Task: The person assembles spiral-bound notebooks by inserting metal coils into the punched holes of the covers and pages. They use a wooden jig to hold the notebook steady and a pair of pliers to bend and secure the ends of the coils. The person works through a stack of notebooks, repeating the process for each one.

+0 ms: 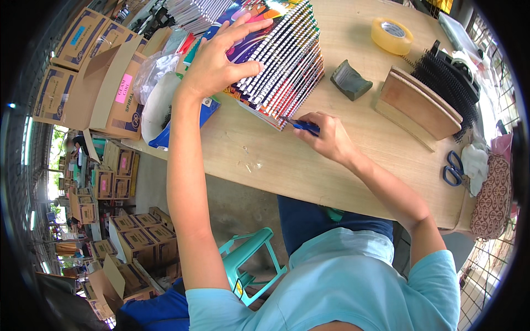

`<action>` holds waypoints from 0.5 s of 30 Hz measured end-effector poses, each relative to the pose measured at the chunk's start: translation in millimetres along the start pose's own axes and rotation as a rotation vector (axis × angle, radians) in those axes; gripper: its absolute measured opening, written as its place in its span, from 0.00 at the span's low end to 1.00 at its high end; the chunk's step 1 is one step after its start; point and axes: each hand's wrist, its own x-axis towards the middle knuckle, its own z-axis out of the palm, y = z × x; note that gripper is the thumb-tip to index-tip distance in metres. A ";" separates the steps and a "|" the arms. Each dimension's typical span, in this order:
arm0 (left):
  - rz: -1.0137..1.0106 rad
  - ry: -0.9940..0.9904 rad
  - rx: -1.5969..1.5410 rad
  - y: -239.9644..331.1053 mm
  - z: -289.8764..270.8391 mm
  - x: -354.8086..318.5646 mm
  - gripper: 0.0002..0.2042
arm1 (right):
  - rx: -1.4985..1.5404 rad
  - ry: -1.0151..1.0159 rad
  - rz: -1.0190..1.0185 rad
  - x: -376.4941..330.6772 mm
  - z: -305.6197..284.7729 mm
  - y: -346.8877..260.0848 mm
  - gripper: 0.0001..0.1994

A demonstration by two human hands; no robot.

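Observation:
A tall stack of spiral-bound notebooks [290,63] with colourful covers stands on the wooden table, its bound edges facing right. My left hand [212,66] lies over the top of the stack, fingers spread and thumb along the near edge. At the stack's lower near corner, my right hand [329,137] is closed around blue-handled pliers [307,128]. Their dark tip meets the end of a notebook's spiral near the bottom of the stack; its jaws are too small to make out.
On the table [243,160] sit a tape roll [392,36], a grey curved block [351,80], a wooden holder [417,105] beside black spiral coils [447,83], and blue-handled scissors [453,169]. A white-and-blue container [160,118] and cardboard boxes [121,99] stand left. A green stool [251,259] is below.

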 end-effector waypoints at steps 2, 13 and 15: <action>0.012 0.006 0.017 -2.4 -0.2 -0.1 0.34 | -0.093 0.134 -0.156 -6.2 3.4 1.8 0.14; 0.046 0.008 0.045 -4.5 0.5 -1.6 0.34 | 0.021 -0.177 0.161 12.2 -9.4 -4.1 0.13; 0.024 0.006 0.003 -4.0 0.7 -1.9 0.34 | 0.317 -0.349 0.442 23.3 -15.8 -1.5 0.16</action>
